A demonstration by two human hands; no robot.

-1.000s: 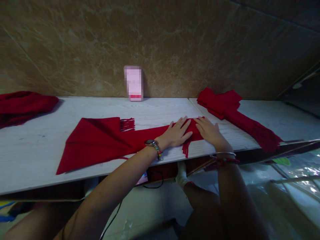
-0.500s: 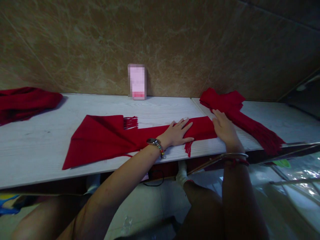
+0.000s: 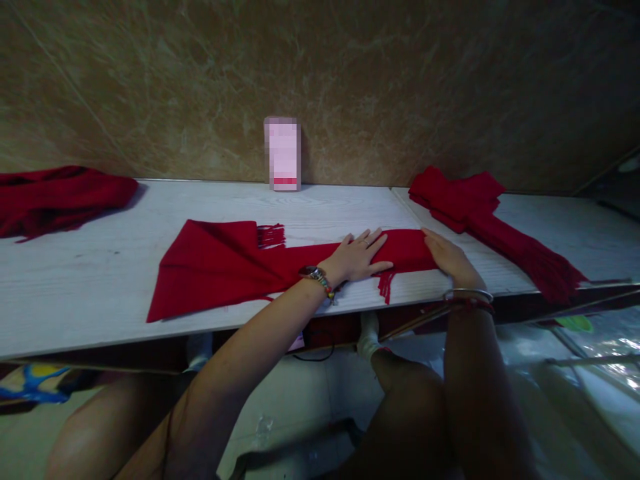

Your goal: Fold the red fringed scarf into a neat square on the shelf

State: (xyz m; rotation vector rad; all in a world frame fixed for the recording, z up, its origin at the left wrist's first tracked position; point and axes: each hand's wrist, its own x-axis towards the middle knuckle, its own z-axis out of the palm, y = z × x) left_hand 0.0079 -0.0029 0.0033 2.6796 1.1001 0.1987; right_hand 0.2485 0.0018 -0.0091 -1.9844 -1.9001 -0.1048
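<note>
A red fringed scarf [image 3: 215, 267] lies folded on the white wood-grain bench top, wide at its left part and narrow toward the right. Flat on the narrow part rests my left hand [image 3: 357, 257], fingers spread and pressing the cloth. My right hand [image 3: 449, 256] is at the scarf's right end, its fingers stretched out along the folded edge and touching it. Both hands are open. Tassels show at the upper middle and below my left fingertips. Part of the narrow cloth is hidden under my left hand.
A second red scarf [image 3: 500, 213] lies knotted or folded at the right, its fringe at the bench's front edge. Another red scarf [image 3: 65, 200] is bunched at the far left. A blurred-out pink phone-like object [image 3: 284, 153] leans on the brown marbled wall [image 3: 350, 80].
The view has shifted a little. My right hand has moved slightly left over the scarf's right end, its fingers now lower. My left hand stays flat on the cloth.
</note>
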